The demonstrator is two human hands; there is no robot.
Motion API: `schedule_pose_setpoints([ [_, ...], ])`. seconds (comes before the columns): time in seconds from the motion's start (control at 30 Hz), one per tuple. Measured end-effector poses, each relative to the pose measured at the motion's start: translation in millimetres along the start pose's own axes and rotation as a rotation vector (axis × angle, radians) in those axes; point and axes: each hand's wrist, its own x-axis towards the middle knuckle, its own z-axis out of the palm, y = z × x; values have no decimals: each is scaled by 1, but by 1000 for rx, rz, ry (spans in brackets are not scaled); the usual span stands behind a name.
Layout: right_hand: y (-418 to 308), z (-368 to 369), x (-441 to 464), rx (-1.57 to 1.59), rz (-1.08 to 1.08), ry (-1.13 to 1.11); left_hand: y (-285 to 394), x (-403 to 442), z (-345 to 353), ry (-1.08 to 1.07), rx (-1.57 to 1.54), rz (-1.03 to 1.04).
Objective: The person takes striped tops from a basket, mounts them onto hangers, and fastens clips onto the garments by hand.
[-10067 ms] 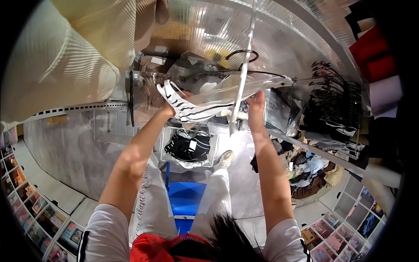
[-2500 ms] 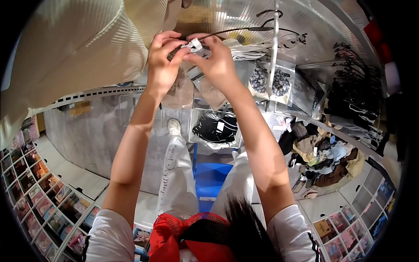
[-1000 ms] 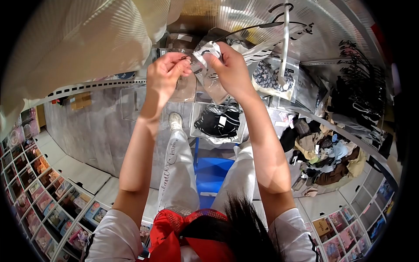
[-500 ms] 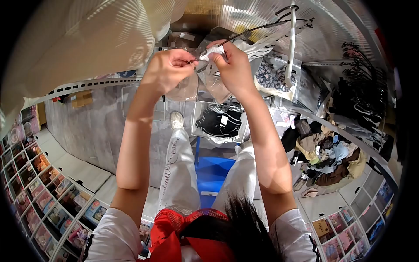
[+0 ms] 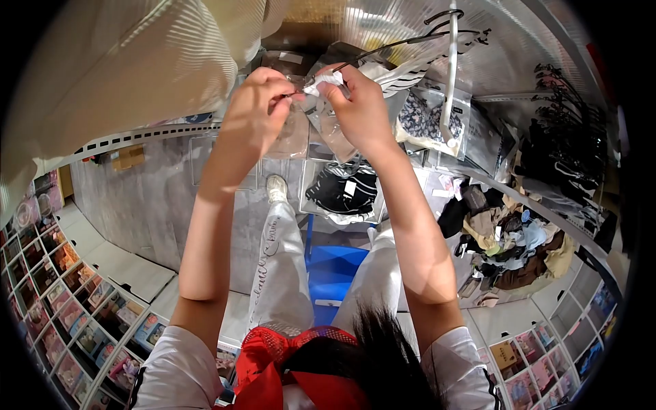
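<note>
Both hands are raised close together in front of me. My right hand is closed on a bunch of white fabric, right by the end of a dark clothes hanger. My left hand pinches at the left edge of that fabric, and what its fingertips hold is too small to make out. White cloth with dark stripes hangs along the hanger to the right. Just below the hands are clear plastic bags, partly covered by them.
A white rod hangs at the right beside a bagged floral garment. Folded black clothing lies below. A blue stool stands between my legs. Heaped clothes and black hangers are at right; beige fabric hangs upper left.
Both hands have shifted slightly left with the white fabric. My left hand has turned, its fingers now bent more over the pinch. The right hand keeps its grip.
</note>
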Motion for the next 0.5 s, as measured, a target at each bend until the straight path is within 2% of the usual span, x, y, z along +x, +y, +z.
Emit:
schedule_pose_setpoints([
  [0.07, 1, 0, 2, 5, 2, -5, -2, 1, -2, -36, -38, -139],
  [0.17, -4, -1, 3, 5, 39, -34, 10, 2, -1, 14, -95, -159],
  [0.27, 2, 8, 6, 110, -37, 34, 10, 3, 4, 122, 75, 7],
  [0.37, 13, 16, 11, 198, -66, 65, 12, 1, 13, 210, 13, -83],
  [0.47, 11, 20, 13, 247, -66, 81, 0, 1, 23, 246, -341, -174],
  [0.5, 9, 21, 13, 262, -70, 91, 2, 2, 20, 230, -253, -215],
])
